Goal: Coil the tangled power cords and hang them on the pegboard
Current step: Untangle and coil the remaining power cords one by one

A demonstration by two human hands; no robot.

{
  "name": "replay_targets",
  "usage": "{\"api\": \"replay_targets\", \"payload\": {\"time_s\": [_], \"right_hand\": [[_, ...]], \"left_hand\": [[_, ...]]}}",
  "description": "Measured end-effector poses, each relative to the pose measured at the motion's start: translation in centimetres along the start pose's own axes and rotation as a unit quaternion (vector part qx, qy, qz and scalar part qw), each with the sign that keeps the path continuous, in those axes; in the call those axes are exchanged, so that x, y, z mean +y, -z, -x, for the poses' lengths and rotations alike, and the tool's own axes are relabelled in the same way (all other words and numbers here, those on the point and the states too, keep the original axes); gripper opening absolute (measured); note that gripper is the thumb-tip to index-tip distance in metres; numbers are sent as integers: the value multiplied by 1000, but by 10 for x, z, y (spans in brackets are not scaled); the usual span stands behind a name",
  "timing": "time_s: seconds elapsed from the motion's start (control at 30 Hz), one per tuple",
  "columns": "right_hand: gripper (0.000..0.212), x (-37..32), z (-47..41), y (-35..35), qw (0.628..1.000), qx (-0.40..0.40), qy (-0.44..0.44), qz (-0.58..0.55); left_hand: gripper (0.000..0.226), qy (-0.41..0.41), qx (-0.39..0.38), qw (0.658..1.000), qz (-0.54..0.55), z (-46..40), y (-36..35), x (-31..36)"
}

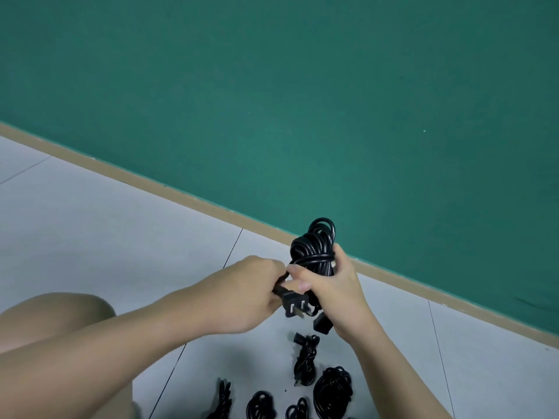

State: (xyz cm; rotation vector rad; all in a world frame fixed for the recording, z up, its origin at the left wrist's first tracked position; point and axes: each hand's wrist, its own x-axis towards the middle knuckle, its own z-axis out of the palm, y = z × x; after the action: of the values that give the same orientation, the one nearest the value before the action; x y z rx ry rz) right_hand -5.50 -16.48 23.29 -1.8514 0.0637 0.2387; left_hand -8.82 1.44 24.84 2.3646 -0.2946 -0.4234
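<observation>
No legible markings. Five coiled cords (305, 365) lie on grey floor tiles (90, 237) at 6 o'clock. Above them, left hand (251, 293) pinches the plug (295, 303); right hand (328, 287) curls around the bundled cord (314, 246), held in the air at centre. Beyond, tan baseboard (181, 196), green wall (272, 101). Bare tiles at 9 o'clock.

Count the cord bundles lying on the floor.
5. One sits just below the hands; a large coil right of it; three along the bottom edge, cut off by the frame. More may lie out of view.
</observation>
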Motion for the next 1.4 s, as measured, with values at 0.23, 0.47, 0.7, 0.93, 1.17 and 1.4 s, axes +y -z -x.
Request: {"api": "replay_targets", "payload": {"time_s": [0.23, 0.47, 0.7, 0.93, 1.17, 1.4], "right_hand": [[37, 3, -2, -7, 999, -23, 21, 36], [43, 16, -9, -25, 991, 53, 23, 123], [45, 19, -13, -24, 981, 40, 13, 191], [41, 19, -12, -16, 946, 29, 52, 320], [32, 2, -11, 6, 962, 45, 59, 261], [25, -10, -10, 21, 977, 69, 58, 192]], "left_hand": [[37, 20, 17, 1000, -6, 0, 7, -2], [37, 34, 2, 997, -64, 3, 1, 8], [36, 35, -18, 996, -77, 1, 9, 5], [18, -55, 74, 994, -59, 4, 23, -10], [41, -145, 134, 944, 265, 11, 35, 16], [27, -101, 184, 872, 442, -2, 41, 12]]}}
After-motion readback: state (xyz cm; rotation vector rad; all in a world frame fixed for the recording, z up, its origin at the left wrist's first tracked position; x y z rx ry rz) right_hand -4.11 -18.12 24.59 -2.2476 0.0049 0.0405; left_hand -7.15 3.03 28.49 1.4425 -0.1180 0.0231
